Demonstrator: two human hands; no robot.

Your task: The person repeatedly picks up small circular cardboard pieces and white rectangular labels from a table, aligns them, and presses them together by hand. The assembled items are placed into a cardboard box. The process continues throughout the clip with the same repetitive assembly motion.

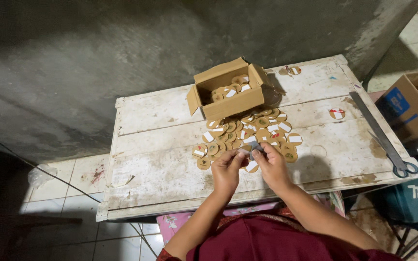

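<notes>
We held our left hand and right hand together over the near edge of the worn white table. The fingers of both were pinched narrowly on one small round cardboard disc, just in front of the pile of discs. Behind the pile stood an open cardboard box with more discs inside. Long scissors lay at the table's right edge.

Discs lie between box behind and hands before.
</notes>
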